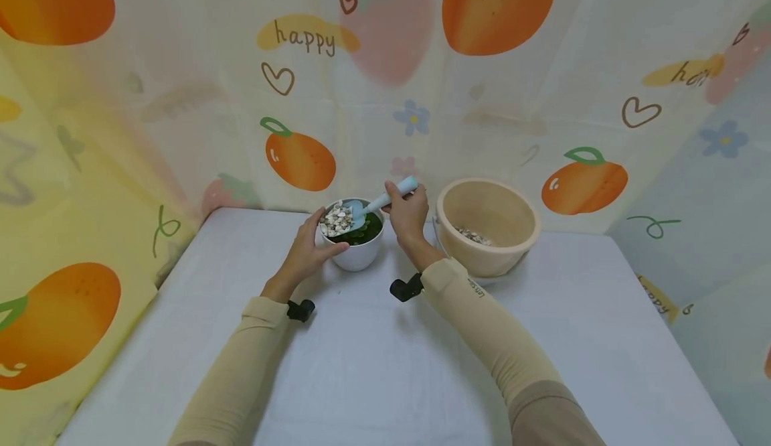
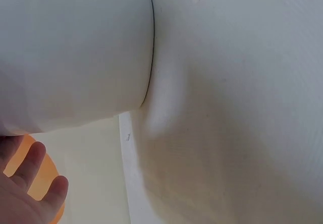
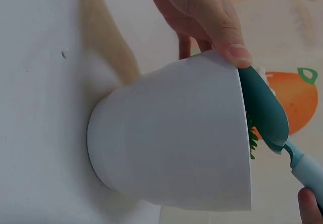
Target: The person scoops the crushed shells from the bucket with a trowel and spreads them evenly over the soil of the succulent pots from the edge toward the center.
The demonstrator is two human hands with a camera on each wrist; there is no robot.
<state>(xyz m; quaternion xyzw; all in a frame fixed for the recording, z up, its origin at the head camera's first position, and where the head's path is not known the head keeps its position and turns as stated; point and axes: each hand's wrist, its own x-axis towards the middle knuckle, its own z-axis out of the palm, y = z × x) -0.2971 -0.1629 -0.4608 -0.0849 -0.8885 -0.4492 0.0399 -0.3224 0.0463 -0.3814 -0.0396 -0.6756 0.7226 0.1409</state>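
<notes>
A white flowerpot (image 1: 354, 259) with a green plant (image 1: 368, 233) inside stands on the white-covered table. My left hand (image 1: 303, 253) holds it from the left, the thumb (image 3: 236, 52) at the rim and the fingers round the far side. My right hand (image 1: 409, 217) grips the light-blue handle of a small garden trowel (image 1: 385, 199). The trowel's blade (image 3: 267, 108) lies tilted over the pot's rim, heaped with pale pebbles (image 1: 336, 219), partly covering the plant. In the left wrist view the pot's side (image 2: 70, 57) fills the upper left, with several spread fingers below it.
Right of the pot stands a beige bucket (image 1: 488, 255) with some pebbles (image 1: 473, 236) at its bottom. Behind the table (image 1: 355, 365) hangs a fruit-printed cloth (image 1: 373, 118), which also runs along both sides.
</notes>
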